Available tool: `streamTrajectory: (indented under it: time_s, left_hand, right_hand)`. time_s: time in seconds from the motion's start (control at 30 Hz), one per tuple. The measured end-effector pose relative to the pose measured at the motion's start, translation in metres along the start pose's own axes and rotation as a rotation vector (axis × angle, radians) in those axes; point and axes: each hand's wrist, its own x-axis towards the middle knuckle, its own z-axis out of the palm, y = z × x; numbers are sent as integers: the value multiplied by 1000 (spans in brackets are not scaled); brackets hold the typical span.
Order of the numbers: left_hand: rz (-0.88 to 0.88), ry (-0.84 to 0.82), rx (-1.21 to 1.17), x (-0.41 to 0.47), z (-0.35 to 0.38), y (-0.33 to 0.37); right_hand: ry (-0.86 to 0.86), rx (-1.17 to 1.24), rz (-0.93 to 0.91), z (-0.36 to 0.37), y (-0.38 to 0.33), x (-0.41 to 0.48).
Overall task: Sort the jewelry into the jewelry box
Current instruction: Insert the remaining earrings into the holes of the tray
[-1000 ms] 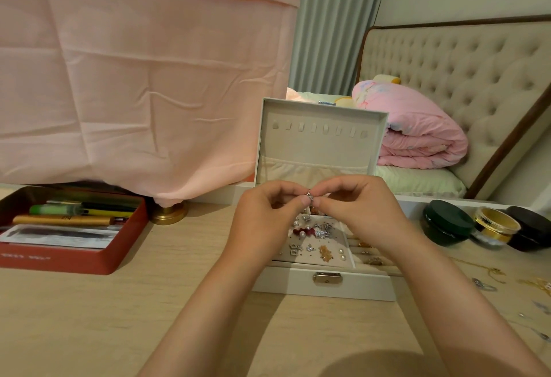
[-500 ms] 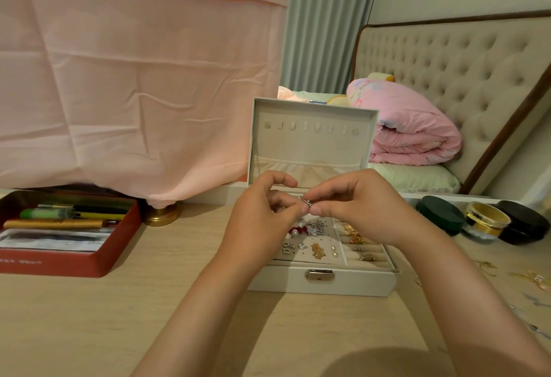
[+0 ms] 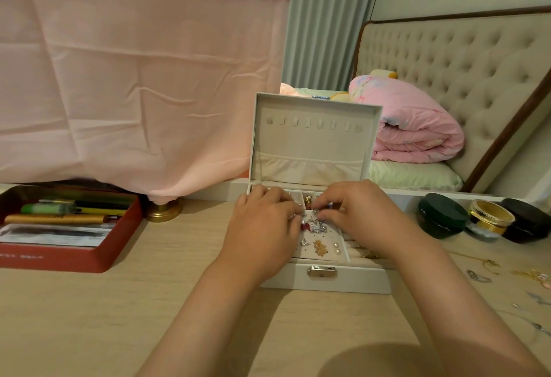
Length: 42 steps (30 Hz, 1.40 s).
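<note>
Far left, a red rectangular tray (image 3: 59, 259) of pens sat on the pale wooden table (image 3: 89, 317), with a round brass base (image 3: 164, 212) just beside its far corner. Then came the left hand (image 3: 262, 227), fingers curled down into the open white jewelry box (image 3: 357, 282) (lid upright), tips at a heap of small silver pieces (image 3: 316, 227) in its front compartment. The right hand (image 3: 357, 218) mirrored it. Whether either hand pinched anything, I could not tell. Farther right, loose gold and silver chains (image 3: 484, 263) lay on the table near three round jars (image 3: 441, 217).

Table (image 3: 89, 317): jewelry box (image 3: 351, 279) (red tray (image 3: 59, 257))
</note>
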Motion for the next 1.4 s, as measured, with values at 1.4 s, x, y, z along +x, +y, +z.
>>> streamTrajectory:
  time_s: [1.4]
  left_hand:
    - [20,-16,18,0,3,-2]
  right_hand:
    - [-3,-328,-47,1,-10,5]
